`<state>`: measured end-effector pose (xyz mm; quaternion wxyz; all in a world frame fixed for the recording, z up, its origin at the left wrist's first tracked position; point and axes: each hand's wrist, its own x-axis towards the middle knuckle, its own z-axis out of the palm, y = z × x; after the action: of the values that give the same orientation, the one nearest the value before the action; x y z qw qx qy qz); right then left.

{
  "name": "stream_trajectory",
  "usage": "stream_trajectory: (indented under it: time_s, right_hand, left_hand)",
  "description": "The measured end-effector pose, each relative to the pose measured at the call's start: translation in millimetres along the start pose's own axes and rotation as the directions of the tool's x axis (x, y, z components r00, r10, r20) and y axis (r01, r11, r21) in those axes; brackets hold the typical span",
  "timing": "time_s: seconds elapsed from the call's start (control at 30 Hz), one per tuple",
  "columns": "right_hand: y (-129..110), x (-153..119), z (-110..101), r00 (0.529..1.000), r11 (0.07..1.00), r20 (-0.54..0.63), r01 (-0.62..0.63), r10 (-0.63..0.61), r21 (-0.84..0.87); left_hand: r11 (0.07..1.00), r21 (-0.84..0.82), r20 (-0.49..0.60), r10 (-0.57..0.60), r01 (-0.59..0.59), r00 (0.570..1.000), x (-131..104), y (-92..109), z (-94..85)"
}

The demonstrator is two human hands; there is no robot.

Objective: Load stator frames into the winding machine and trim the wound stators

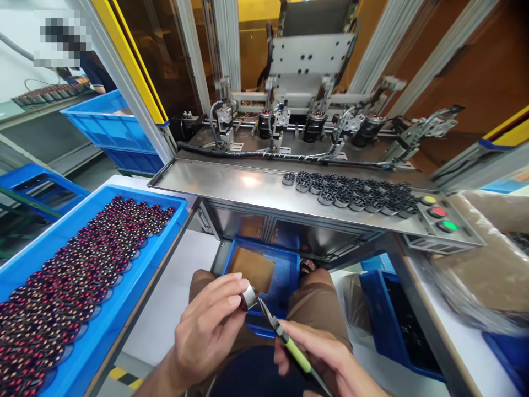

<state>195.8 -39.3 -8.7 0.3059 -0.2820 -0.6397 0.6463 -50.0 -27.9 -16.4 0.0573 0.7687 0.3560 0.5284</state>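
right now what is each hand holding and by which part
Left hand: a small silvery round metal part, by its outer side. Right hand: yellow-green-handled metal pliers, by the handles.

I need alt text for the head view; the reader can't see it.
A person's left hand holds a small silvery part while the right hand holds green-handled pliers, tips close to it. A blue tray of dark reddish parts stands at left; ahead, black and grey rings cluster on a machine's ledge.

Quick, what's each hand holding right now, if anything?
Left hand: closed, holding a small silver-sided part.
Right hand: closed, holding green-handled pliers.
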Motion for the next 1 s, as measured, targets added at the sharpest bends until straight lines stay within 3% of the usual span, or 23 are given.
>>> stream_trajectory:
  time_s: [0.4,0.6,0.8,0.87,0.93,1.0]
  right_hand:
    - [6,3,7,0.997,0.994,-0.023,-0.071,0.073,0.079]
    - [5,8,7,0.998,0.999,-0.047,-0.045,0.045,0.010]
    - [-1,15,9,0.994,0.987,-0.042,-0.108,0.104,-0.117]
    - [1,13,7,0.990,0.989,-0.074,-0.128,0.122,-0.079]
    - [6,7,4,0.983,0.990,-0.115,-0.142,0.143,0.015]
    - [13,1,0,0.979,0.985,-0.142,-0.133,0.149,0.113]
  left_hand:
    - [0.998,-0.054,-0.018,-0.023,0.022,1.000,2,1,-2.1]
    - [0.997,-0.067,-0.028,-0.047,0.045,0.999,0,0,-1.4]
    - [0.995,-0.083,-0.040,-0.063,0.059,0.997,-3,0,-1.5]
    - [0.992,-0.103,-0.054,-0.076,0.070,0.996,-6,0,0.2]
    - [0.975,-0.186,-0.102,-0.146,0.125,0.984,-9,-1,3.1]
    - [0.884,-0.395,-0.146,-0.329,0.250,0.933,-10,-2,6.3]
